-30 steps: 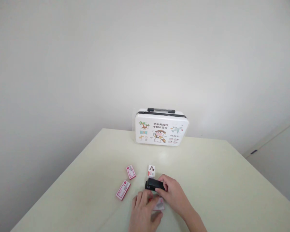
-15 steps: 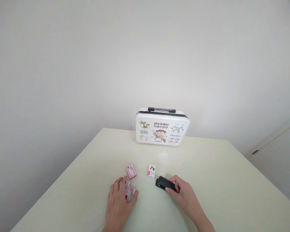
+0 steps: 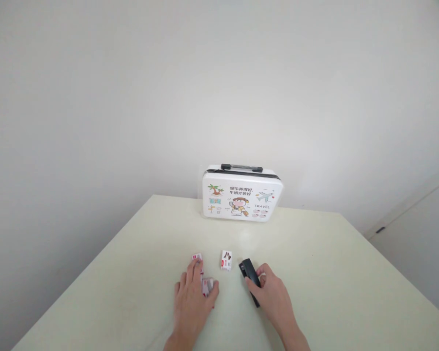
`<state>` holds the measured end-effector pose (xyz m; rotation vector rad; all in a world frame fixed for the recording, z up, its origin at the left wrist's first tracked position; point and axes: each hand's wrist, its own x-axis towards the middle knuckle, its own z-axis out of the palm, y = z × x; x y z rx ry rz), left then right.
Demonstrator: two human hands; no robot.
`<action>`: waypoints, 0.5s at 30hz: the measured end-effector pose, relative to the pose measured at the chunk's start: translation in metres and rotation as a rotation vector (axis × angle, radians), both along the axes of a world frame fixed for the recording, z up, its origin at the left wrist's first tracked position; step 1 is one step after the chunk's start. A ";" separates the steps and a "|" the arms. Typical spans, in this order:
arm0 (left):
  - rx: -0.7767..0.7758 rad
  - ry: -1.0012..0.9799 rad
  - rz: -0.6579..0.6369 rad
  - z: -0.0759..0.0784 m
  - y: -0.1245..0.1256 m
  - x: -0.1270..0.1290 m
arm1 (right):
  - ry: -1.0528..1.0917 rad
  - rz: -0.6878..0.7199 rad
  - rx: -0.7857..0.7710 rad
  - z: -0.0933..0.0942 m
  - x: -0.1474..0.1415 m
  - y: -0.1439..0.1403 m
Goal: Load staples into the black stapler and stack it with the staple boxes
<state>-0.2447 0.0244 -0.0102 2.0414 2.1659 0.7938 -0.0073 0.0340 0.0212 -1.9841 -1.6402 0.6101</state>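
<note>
Left hand (image 3: pixel 192 302): we see it palm down with the fingers slightly parted, index finger reaching over the far pink-and-white staple box (image 3: pixel 195 256), thumb along the right edge of the near pink-and-white staple box (image 3: pixel 207 284); we cannot tell how firmly it grips.
Boxes under it: we find the far one partly covered by the fingertips and the near one between thumb and index finger; we cannot tell whether the palm hides more.
Right hand (image 3: pixel 276 295): we see it closed around the black stapler (image 3: pixel 251 274), thumb on the left side, fingers on the right.
Stapler's lie: we see it slanting, front end beyond the right thumb and pointing away to the left, rear end below the palm; we cannot tell whether it touches the tabletop (image 3: pixel 325 278).
White box (image 3: pixel 226 258): we see it lying between the two hands, ahead of the left thumb and apart from both, with a dark picture and a red mark.
Travel case (image 3: pixel 242 197): we see it upright well beyond both hands, white, cartoon-printed, its black handle (image 3: pixel 242 167) on top.
</note>
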 end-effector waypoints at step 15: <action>0.099 -0.204 -0.183 -0.015 0.011 0.022 | 0.387 0.188 0.027 0.000 -0.054 0.028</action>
